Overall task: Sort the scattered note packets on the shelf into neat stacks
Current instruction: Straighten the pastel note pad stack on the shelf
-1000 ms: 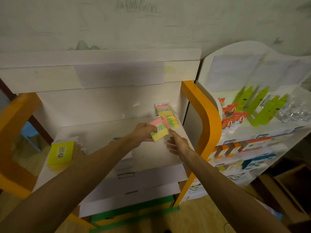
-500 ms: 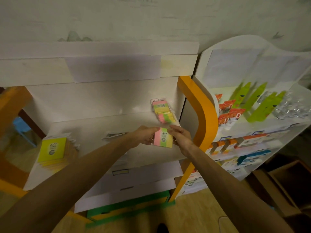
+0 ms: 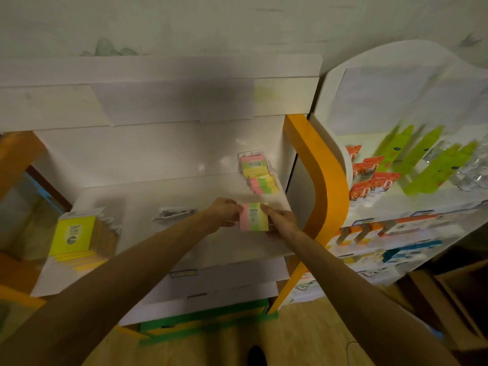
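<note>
At the left end of the white shelf [image 3: 148,207] stands a stack of yellow packets [image 3: 75,237], and a dark flat packet [image 3: 174,214] lies mid-shelf. The left hand [image 3: 224,211] and right hand [image 3: 281,220] pinch opposite edges of a pink-green-yellow note packet [image 3: 254,217] just above the shelf's right front. Behind it, more striped packets [image 3: 257,175] lean against the back panel.

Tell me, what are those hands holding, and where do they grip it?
Both hold one pink, green and yellow note packet marked 2209. The left hand grips its left edge, the right hand its right edge.
</note>
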